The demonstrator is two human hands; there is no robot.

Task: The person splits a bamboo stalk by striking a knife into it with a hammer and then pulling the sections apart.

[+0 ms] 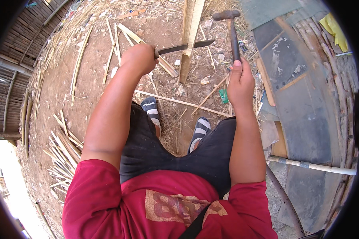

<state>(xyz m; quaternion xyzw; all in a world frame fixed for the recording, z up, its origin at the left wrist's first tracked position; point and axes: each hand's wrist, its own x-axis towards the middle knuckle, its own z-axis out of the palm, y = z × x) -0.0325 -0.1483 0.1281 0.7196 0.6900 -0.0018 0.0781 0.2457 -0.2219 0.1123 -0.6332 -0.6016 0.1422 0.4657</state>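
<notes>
My left hand [139, 59] is closed round the handle of a long-bladed knife [170, 49]. Its dark blade lies crosswise at a length of split bamboo [194, 27], touching it or lodged in it. The bamboo runs away from me toward the top edge, its hollow near end on the ground side beyond my feet. My right hand [242, 81] grips the dark handle of a hammer [234, 38], held upright just right of the bamboo. The hammer's metal head is up and clear of the blade.
Thin bamboo strips [81, 65] lie scattered on the dirt ahead and left. A heap of strips [66, 151] sits beside my left arm. To the right are dark sheets [307, 103] edged by poles, a white pipe [315, 166] and a yellow cloth [334, 32]. A woven bamboo wall [14, 87] stands left.
</notes>
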